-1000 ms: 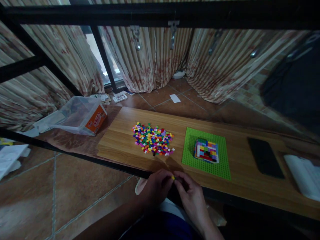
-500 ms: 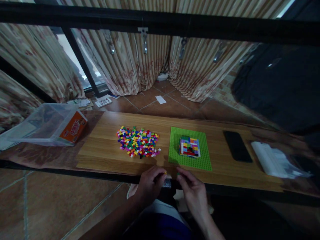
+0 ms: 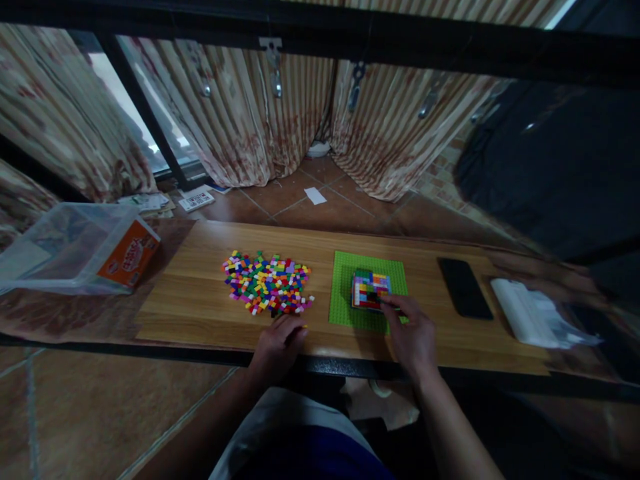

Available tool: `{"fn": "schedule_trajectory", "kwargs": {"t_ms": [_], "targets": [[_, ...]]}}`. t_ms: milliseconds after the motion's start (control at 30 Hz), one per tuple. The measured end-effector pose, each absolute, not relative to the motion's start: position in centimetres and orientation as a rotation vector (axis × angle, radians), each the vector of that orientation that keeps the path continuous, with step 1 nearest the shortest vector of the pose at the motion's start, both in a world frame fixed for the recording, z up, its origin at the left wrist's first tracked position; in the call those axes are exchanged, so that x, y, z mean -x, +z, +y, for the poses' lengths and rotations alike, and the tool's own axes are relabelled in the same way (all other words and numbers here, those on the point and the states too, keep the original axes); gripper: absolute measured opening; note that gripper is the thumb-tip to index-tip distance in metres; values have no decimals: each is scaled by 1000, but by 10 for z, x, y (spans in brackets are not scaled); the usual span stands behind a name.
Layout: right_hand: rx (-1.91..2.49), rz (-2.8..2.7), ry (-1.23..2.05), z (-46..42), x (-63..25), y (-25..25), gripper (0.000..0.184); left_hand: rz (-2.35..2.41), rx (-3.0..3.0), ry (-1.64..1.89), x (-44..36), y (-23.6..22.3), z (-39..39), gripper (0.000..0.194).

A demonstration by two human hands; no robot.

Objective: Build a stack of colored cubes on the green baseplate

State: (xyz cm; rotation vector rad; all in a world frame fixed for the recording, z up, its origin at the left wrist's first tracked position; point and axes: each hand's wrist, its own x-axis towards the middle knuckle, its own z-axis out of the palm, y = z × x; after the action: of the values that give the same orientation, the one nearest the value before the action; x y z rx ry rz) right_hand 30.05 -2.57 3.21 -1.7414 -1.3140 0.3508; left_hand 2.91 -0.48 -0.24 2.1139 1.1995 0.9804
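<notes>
My left hand [image 3: 279, 343] is closed at the table's near edge, just below a pile of small toy bricks [image 3: 267, 283] in many colours. A small yellow toy brick [image 3: 305, 327] shows at its fingertips. My right hand [image 3: 414, 333] reaches over the green baseplate [image 3: 343, 310], thumb and finger pinched at the right side of a low, multicoloured brick build [image 3: 367, 293]. The fingers cover what they pinch; a small green brick showed there half a second ago. Whether it touches the build I cannot tell.
On the wooden table [image 3: 175, 303] a black phone [image 3: 464, 288] lies right of the baseplate, with a white packet [image 3: 523, 313] beyond it. A clear plastic bin [image 3: 75, 250] with an orange label stands at the left end. A dark bar [image 3: 320, 30] crosses the top of the view.
My right hand has moved from the table's near edge forward and right onto the brick build. My left hand has moved left towards the pile. The view has shifted slightly.
</notes>
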Motion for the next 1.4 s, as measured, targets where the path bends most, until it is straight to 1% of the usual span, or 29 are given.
{"fn": "schedule_trajectory", "kwargs": {"t_ms": [100, 233, 467, 867, 1400], "targets": [[1729, -1332, 311, -19, -303, 26, 24, 1195, -2127, 981, -29, -3, -5, 10], [1729, -1257, 341, -18, -308, 19, 23, 1207, -2142, 975, -30, -6, -4, 11], [1699, -1101, 607, -17, -314, 9, 26, 1218, -2164, 971, -30, -4, -4, 11], [1636, -831, 766, -13, -308, 3, 31, 1214, -2168, 989, -31, -8, -4, 10], [1578, -585, 789, -8, -303, 14, 22, 1223, -2190, 984, -31, -8, -4, 11]]}}
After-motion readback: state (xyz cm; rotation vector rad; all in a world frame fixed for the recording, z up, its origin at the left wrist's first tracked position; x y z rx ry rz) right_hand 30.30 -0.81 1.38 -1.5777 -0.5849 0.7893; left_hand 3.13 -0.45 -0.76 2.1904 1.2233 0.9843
